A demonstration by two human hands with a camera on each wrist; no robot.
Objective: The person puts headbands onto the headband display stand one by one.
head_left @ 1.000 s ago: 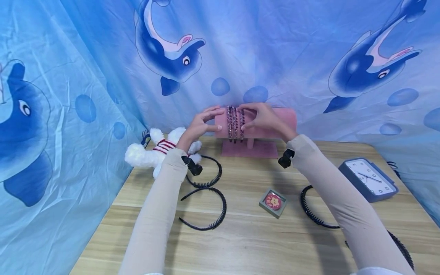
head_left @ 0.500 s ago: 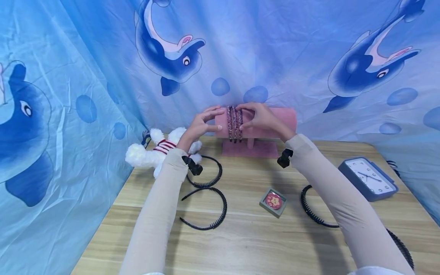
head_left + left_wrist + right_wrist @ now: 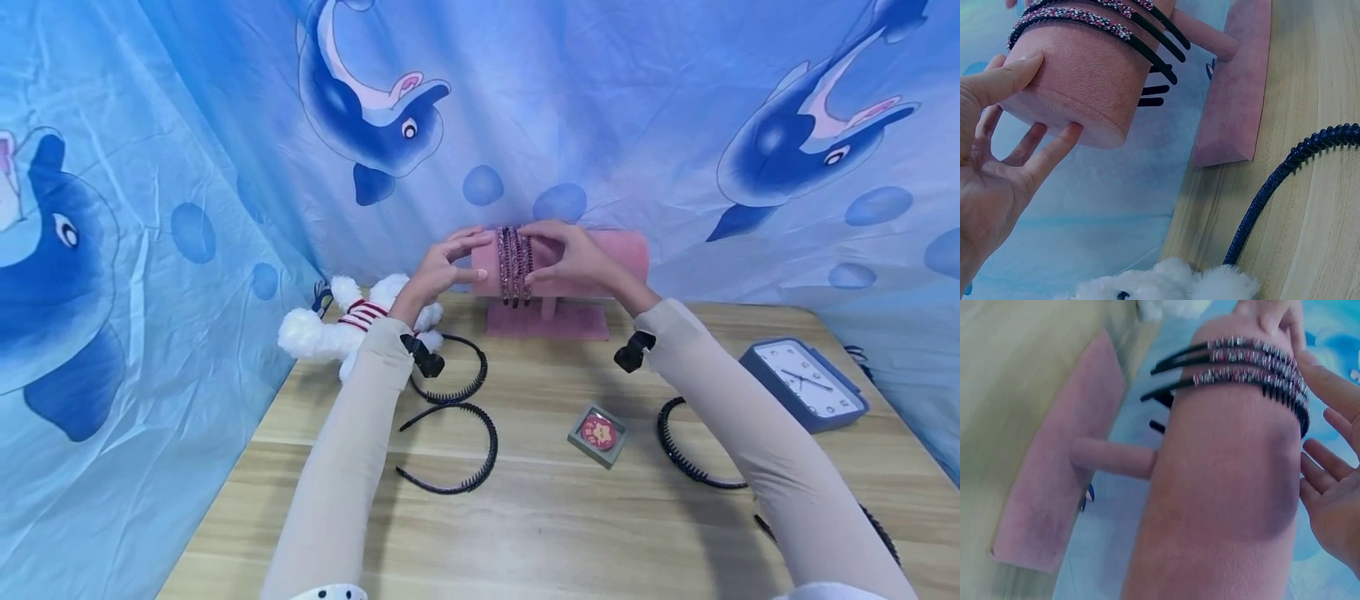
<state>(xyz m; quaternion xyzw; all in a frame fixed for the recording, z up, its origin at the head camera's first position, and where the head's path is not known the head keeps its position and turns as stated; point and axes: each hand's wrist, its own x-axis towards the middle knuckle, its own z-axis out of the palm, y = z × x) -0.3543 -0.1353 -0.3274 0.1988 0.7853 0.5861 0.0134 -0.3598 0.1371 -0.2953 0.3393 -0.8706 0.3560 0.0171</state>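
A pink plush headband stand (image 3: 626,250), a horizontal roll on a post and flat base, stands at the back of the table. Three black headbands with sparkly pink and silver beads ring its left part, side by side. My left hand (image 3: 441,265) holds the roll's left end, thumb on the front and fingers at the end face, as the left wrist view shows. My right hand (image 3: 576,254) spans the rightmost beaded headband (image 3: 1235,376), index finger above and thumb in front. Its other fingers lie behind the roll, seen in the right wrist view.
Two toothed black headbands, including a nearer one (image 3: 491,450), lie left. Another headband (image 3: 675,454) and one partly under my right sleeve lie right. A white plush toy (image 3: 363,315), a small box with a red badge (image 3: 598,433) and a blue clock (image 3: 806,383) surround them.
The rightmost beaded headband has slid left along the roll, closer to the other two, with my right hand on it. My left hand keeps its place at the roll's end.
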